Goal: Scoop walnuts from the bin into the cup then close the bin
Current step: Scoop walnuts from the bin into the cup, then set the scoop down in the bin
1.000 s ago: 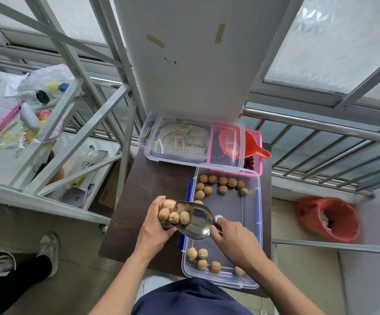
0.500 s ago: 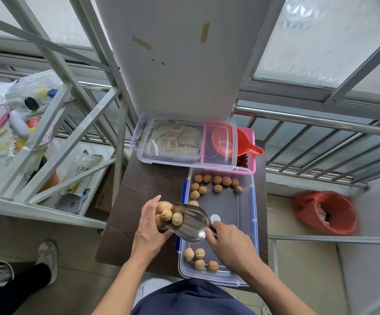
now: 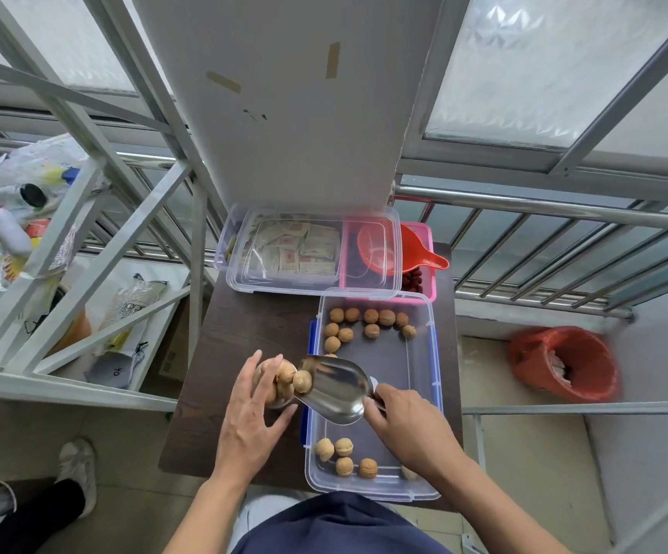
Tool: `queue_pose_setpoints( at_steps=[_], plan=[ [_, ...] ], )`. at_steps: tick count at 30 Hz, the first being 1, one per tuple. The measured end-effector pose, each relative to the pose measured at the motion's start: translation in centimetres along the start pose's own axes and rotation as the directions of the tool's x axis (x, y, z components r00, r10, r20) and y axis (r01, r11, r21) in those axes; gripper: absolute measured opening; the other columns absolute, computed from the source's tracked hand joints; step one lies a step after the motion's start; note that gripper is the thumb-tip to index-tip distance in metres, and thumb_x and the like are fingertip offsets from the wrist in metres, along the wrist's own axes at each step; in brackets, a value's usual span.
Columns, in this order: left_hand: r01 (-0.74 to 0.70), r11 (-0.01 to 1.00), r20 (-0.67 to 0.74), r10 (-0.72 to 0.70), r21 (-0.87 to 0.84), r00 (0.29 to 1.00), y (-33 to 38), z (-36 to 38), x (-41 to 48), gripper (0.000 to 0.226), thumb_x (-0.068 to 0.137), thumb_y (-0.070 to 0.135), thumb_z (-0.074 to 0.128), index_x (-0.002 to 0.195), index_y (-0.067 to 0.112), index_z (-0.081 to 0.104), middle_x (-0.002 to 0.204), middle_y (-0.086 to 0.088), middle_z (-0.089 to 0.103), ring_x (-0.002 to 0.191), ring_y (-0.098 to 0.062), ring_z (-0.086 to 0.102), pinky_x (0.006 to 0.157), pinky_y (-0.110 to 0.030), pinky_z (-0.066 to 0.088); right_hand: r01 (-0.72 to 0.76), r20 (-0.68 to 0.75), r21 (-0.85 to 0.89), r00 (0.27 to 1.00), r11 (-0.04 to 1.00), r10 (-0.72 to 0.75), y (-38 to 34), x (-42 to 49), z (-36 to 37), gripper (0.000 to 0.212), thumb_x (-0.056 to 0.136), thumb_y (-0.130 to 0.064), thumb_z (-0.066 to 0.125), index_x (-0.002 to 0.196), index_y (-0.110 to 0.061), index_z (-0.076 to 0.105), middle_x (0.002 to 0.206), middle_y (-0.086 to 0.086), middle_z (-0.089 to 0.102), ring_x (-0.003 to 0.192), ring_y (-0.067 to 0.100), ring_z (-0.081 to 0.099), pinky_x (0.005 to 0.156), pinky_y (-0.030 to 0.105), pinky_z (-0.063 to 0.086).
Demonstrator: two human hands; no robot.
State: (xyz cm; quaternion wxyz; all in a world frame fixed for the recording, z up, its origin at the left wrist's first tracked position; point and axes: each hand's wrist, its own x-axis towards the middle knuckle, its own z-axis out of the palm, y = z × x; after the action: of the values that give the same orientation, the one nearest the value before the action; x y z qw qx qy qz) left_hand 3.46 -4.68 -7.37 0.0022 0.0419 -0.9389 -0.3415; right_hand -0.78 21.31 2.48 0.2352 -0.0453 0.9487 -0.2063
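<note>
Two hands work: the left hand [image 3: 250, 409] grips the cup [image 3: 280, 387]; the right hand [image 3: 408, 425] grips the scoop [image 3: 336, 387], mouth tipped leftward over the cup's rim.

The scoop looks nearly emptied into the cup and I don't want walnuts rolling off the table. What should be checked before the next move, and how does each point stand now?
1. Left hand steadying the cup: ok, its fingers wrap the cup's side.
2. Scoop mouth over the cup: ok, tilted down onto the rim, right hand on the handle.
3. Scoop emptied: not ok, one walnut sits at its lip.
4. Room left in the cup: not ok, walnuts are heaped above the rim.
5. Bin open for another scoop: ok, with walnuts at both ends.
6. Bin lid within reach: cannot tell which clear lid is the bin's.
</note>
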Motion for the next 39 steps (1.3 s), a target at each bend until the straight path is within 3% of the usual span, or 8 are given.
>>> queue_pose_setpoints(
  at_steps=[11, 13, 17, 20, 24, 30, 35, 39],
  plan=[
    [-0.093, 0.984, 0.077, 0.082, 0.152, 0.994, 0.8, -0.2, 1.4, 0.075, 0.095, 0.037, 0.074, 0.162, 0.032, 0.040, 0.173, 0.006, 0.031, 0.163, -0.016, 0.024, 0.126, -0.045, 0.036, -0.188, 0.090, 0.362, 0.982, 0.913, 0.166, 6.7, -0.2, 3.8, 0.049, 0.093, -0.053, 0.045, 0.077, -0.008, 0.054, 0.064, 0.004, 0.053, 0.056, 0.011, 0.041, 0.057, 0.034, 0.036],
    [-0.095, 0.983, 0.077, 0.083, 0.155, 0.994, 0.8, -0.2, 1.5, 0.079, 0.094, 0.037, 0.075, 0.163, 0.031, 0.037, 0.173, 0.006, 0.031, 0.162, -0.016, 0.025, 0.126, -0.045, 0.036, -0.293, 0.160, 0.495, 0.956, 0.818, 0.246, 7.5, -0.1, 4.2, 0.050, 0.091, -0.054, 0.046, 0.079, -0.007, 0.057, 0.064, 0.002, 0.057, 0.053, 0.012, 0.046, 0.057, 0.034, 0.039],
    [-0.084, 0.986, 0.057, 0.076, 0.141, 0.995, 0.9, 0.0, 1.5, 0.095, 0.089, 0.038, 0.082, 0.167, 0.022, 0.029, 0.172, 0.002, 0.034, 0.161, -0.016, 0.028, 0.126, -0.042, 0.035, -0.581, 0.457, 0.710, 0.810, 0.399, 0.367, 8.1, -0.1, 4.7, 0.041, 0.104, -0.039, 0.045, 0.084, -0.008, 0.061, 0.056, 0.000, 0.048, 0.041, 0.012, 0.033, 0.043, 0.024, 0.026],
    [0.038, 0.999, 0.006, -0.038, 0.033, 0.999, 1.3, 0.2, 1.6, 0.102, 0.083, 0.035, 0.089, 0.166, 0.022, 0.030, 0.169, -0.001, 0.036, 0.158, -0.017, 0.033, 0.125, -0.042, 0.034, -0.632, 0.517, 0.717, 0.765, 0.294, 0.384, 8.2, 0.0, 5.0, 0.041, 0.106, -0.039, 0.043, 0.086, -0.009, 0.061, 0.055, -0.001, 0.047, 0.041, 0.011, 0.033, 0.040, 0.023, 0.027],
    [0.298, 0.930, -0.007, -0.306, -0.213, 0.952, 1.9, 0.0, 1.8, 0.105, 0.072, 0.023, 0.098, 0.159, 0.023, 0.038, 0.155, -0.001, 0.042, 0.142, -0.012, 0.041, 0.121, -0.036, 0.036, -0.621, 0.505, 0.726, 0.773, 0.295, 0.384, 8.0, 0.8, 5.9, 0.034, 0.108, -0.036, 0.040, 0.091, -0.011, 0.057, 0.054, -0.003, 0.045, 0.039, 0.009, 0.033, 0.040, 0.022, 0.025],
    [0.313, 0.922, 0.010, -0.319, -0.228, 0.948, 1.3, 0.4, 2.6, 0.087, 0.067, 0.013, 0.099, 0.140, 0.023, 0.053, 0.132, 0.002, 0.058, 0.125, -0.018, 0.058, 0.110, -0.032, 0.046, -0.556, 0.432, 0.746, 0.823, 0.367, 0.368, 7.1, 1.4, 7.5, 0.025, 0.108, -0.029, 0.035, 0.102, -0.018, 0.058, 0.065, -0.001, 0.056, 0.047, 0.010, 0.044, 0.046, 0.024, 0.032],
    [0.322, 0.909, -0.021, -0.339, -0.264, 0.940, 1.7, 0.8, 4.7, 0.089, 0.071, 0.011, 0.097, 0.146, 0.020, 0.050, 0.140, -0.002, 0.056, 0.129, -0.017, 0.054, 0.112, -0.031, 0.043, -0.615, 0.555, 0.758, 0.783, 0.218, 0.281, 6.2, 1.7, 9.4, 0.051, 0.108, -0.011, 0.038, 0.150, -0.040, 0.039, 0.102, 0.013, 0.073, 0.073, 0.025, 0.072, 0.059, 0.032, 0.047],
    [0.307, 0.908, -0.005, -0.321, -0.284, 0.947, 1.8, 0.9, 6.3, 0.091, 0.071, 0.010, 0.097, 0.148, 0.019, 0.049, 0.143, -0.003, 0.055, 0.132, -0.018, 0.053, 0.115, -0.032, 0.043, -0.603, 0.547, 0.713, 0.797, 0.357, 0.255, 5.0, 2.0, 9.0, 0.064, 0.103, -0.006, 0.046, 0.159, -0.030, 0.027, 0.118, 0.012, 0.063, 0.079, 0.027, 0.075, 0.064, 0.031, 0.053]
  ],
)
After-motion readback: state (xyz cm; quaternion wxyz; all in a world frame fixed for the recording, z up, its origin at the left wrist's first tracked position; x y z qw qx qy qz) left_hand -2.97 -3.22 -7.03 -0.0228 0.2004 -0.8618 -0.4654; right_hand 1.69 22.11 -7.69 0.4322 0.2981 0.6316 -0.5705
